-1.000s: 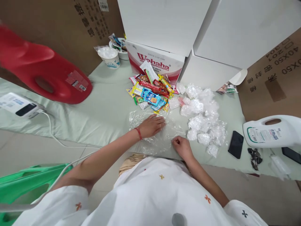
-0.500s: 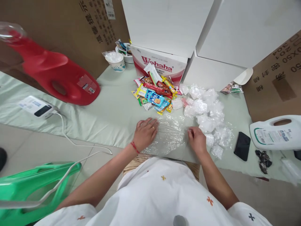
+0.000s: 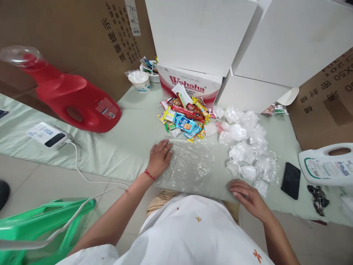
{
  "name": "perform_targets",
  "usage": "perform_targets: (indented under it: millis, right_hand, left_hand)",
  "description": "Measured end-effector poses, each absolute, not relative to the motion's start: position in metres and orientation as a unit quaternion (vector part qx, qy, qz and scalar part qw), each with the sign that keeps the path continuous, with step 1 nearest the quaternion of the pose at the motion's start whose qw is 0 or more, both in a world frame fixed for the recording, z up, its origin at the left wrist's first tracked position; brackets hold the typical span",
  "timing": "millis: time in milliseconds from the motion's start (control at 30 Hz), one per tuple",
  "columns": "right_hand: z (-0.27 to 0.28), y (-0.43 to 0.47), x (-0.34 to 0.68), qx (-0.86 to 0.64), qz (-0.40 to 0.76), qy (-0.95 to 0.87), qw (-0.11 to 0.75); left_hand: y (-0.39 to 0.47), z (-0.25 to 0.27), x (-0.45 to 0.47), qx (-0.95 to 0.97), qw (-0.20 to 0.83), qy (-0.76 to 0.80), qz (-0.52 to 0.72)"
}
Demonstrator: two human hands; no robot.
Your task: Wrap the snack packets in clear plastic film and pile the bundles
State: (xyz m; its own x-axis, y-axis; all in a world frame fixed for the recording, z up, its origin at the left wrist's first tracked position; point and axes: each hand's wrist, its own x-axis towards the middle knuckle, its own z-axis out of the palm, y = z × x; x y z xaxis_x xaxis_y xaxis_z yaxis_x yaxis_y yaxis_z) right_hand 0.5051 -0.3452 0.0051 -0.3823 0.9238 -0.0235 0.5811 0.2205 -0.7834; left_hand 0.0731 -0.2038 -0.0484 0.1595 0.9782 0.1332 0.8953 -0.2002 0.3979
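So the bench point(image 3: 135, 129) has a green cloth over it, and the biggest thing in play is the clear plastic film point(image 3: 190, 165), wrinkled but lying flat right in front of the person. What's just changed: half a second ago the right hand point(image 3: 248, 195) was at the film's right edge with the sheet pulled taut. Now it's off, to the right and nearer the bench edge, fingers loosely together and thumb apart, with nothing visible in it. The left hand point(image 3: 160, 158) has slid further left and rests palm down on the film's left edge, fingers a little spread. I'd take that to mean the film is only pinned on one side, right edge loose.

Writing, biggest first: the left brown carton point(image 3: 82, 29) says 温馨提示, the right one point(image 3: 325, 106) has 密封桶 and 201. Red bottle point(image 3: 91, 106): label's too small to read. White bottle point(image 3: 328, 165): Chinese print, can't make it all out. The low box point(image 3: 193, 79) is plainly Wahaha. The snack pile point(image 3: 184, 123) is all bright wrappers, lettering too tiny for me. The clear plastic bundles point(image 3: 245, 136) beside it show no print I can read.
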Motion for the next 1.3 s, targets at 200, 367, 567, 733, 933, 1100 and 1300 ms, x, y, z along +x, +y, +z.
perform_targets:
  millis: [200,367,567,733,933,1100,1300]
  right_hand:
    - [0.036,-0.293,0.487,-0.573,0.293,-0.715,0.274]
    - [0.048,-0.196,0.441,-0.575,0.138,-0.760,0.270]
    - [0.029,-0.098,0.406,-0.584,0.055,-0.809,0.038]
    - [0.047,-0.072,0.435,-0.702,0.024,-0.712,-0.016]
    - [0.054,-0.041,0.379,-0.738,0.047,-0.673,0.010]
    - [0.032,-0.042,0.343,-0.752,0.110,-0.641,-0.108]
    - [0.066,-0.042,0.379,-0.760,0.056,-0.647,-0.017]
  left_hand:
    - [-0.218,-0.038,0.075,0.787,0.090,0.575,0.202]
    - [-0.249,-0.046,0.086,0.825,0.089,0.540,0.141]
    - [-0.259,-0.046,0.095,0.818,0.085,0.551,0.141]
    - [-0.257,-0.045,0.093,0.813,0.101,0.552,0.152]
    - [-0.258,-0.043,0.092,0.810,0.114,0.552,0.161]
    - [-0.258,-0.043,0.090,0.809,0.118,0.552,0.162]
    - [-0.259,-0.046,0.090,0.803,0.126,0.555,0.180]
